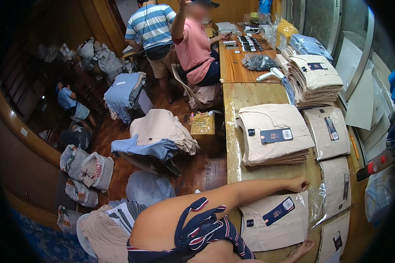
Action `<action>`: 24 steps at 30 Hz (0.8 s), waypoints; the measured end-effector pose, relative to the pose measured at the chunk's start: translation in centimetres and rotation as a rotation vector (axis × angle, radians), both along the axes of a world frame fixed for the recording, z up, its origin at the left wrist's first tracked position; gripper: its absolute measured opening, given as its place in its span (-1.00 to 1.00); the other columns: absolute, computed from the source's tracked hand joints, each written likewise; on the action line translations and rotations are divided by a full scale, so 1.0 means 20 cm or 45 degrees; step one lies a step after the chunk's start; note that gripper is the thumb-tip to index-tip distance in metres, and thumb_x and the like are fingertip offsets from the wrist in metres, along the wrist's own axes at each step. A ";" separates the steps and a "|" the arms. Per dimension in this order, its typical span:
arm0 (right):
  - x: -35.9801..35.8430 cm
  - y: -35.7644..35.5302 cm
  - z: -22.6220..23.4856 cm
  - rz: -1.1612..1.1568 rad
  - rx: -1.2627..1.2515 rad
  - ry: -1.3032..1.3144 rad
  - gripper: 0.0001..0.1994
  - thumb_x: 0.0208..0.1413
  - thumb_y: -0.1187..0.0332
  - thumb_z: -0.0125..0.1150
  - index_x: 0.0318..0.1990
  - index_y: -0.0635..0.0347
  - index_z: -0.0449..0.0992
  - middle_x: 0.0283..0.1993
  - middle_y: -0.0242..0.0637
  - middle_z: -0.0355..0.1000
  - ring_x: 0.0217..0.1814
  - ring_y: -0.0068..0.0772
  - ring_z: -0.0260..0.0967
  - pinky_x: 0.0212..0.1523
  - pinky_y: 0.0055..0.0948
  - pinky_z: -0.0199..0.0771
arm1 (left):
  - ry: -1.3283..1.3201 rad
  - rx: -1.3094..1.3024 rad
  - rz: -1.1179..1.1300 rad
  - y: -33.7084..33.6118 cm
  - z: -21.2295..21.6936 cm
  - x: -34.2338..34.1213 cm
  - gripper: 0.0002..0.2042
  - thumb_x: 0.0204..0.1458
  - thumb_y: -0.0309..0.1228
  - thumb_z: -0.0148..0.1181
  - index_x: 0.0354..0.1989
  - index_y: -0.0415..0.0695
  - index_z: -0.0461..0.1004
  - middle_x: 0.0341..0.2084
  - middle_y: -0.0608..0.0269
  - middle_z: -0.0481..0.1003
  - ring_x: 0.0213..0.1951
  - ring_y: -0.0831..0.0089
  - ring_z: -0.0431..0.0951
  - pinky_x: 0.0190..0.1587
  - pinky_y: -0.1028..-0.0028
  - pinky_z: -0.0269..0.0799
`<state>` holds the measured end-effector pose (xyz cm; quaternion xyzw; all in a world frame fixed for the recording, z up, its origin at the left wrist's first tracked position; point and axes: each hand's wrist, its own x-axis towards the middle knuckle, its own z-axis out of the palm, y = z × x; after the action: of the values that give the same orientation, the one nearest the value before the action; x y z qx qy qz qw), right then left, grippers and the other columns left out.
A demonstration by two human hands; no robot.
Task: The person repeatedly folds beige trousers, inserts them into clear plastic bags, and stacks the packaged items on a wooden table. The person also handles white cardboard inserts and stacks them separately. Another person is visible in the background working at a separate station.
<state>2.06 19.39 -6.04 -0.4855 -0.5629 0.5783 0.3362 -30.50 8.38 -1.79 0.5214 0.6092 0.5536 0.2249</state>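
A folded cream shirt with a dark blue hang tag lies flat on the table in front of me, apparently inside a clear plastic bag. At its upper corner my left hand is closed, fingers curled in a pinch on the bag's edge. My right hand is closed at the opposite corner, fingertips pinched on the edge there. The plastic is hard to make out. Just beyond the left hand sits a stack of folded cream shirts with a tag on top.
Bagged shirts line the table's right side. Taller shirt stacks and a white-handled tool stand farther back. A bottle is near the window. Clothes cover a chair; sacks lie on the floor. Other people are beyond.
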 end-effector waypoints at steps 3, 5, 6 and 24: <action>0.04 0.04 -0.06 0.079 0.090 -0.087 -0.85 0.01 0.58 -0.18 -0.31 0.06 0.17 -0.33 -0.42 0.24 -0.38 -0.61 0.19 -0.46 -0.63 0.22 | -0.019 -0.097 -0.035 -0.03 0.04 0.01 -0.94 -0.46 -0.64 -0.02 -0.74 -0.20 0.29 -0.78 0.22 0.30 -0.66 0.45 0.28 -0.62 0.46 0.16; 0.08 0.04 -0.09 0.087 0.073 -0.014 -0.86 0.02 0.57 -0.18 -0.30 0.06 0.17 -0.31 -0.39 0.24 -0.35 -0.57 0.20 -0.44 -0.60 0.24 | -0.032 -0.148 -0.042 -0.04 0.10 0.02 -0.93 -0.46 -0.63 -0.02 -0.74 -0.19 0.29 -0.78 0.23 0.30 -0.66 0.45 0.28 -0.62 0.45 0.16; 0.09 0.03 -0.09 0.094 0.066 0.022 -0.86 0.02 0.57 -0.19 -0.30 0.06 0.17 -0.30 -0.38 0.24 -0.33 -0.55 0.20 -0.43 -0.59 0.24 | -0.021 -0.150 -0.047 -0.04 0.09 0.02 -0.93 -0.47 -0.63 -0.02 -0.74 -0.18 0.29 -0.79 0.23 0.30 -0.65 0.45 0.29 -0.62 0.46 0.16; 0.03 0.00 0.03 -0.047 0.233 -0.036 -0.84 0.02 0.37 0.00 -0.23 0.14 0.32 -0.17 -0.35 0.35 -0.17 -0.52 0.26 -0.33 -0.58 0.31 | 0.042 -0.199 -0.128 0.00 0.07 0.00 -0.89 -0.52 -0.63 -0.02 -0.72 -0.16 0.28 -0.77 0.22 0.31 -0.64 0.36 0.31 -0.60 0.41 0.16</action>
<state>2.74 19.29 -5.44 -0.4711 -0.6089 0.5115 0.3817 -30.45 8.45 -0.42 0.5411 0.6274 0.4837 0.2823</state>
